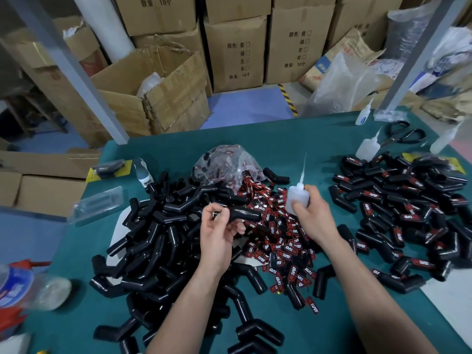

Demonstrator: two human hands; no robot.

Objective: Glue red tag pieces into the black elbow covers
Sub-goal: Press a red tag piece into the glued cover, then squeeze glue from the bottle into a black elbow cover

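Left hand (218,231) holds elbow cover (244,214), right hand (315,213) grips glue bottle (296,198)

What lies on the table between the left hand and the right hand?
A heap of red tag pieces, seen in the head view.

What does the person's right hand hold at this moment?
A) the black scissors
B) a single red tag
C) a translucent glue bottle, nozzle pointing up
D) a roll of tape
C: the right hand grips the glue bottle with its long nozzle pointing up, while the left hand holds a black elbow cover.
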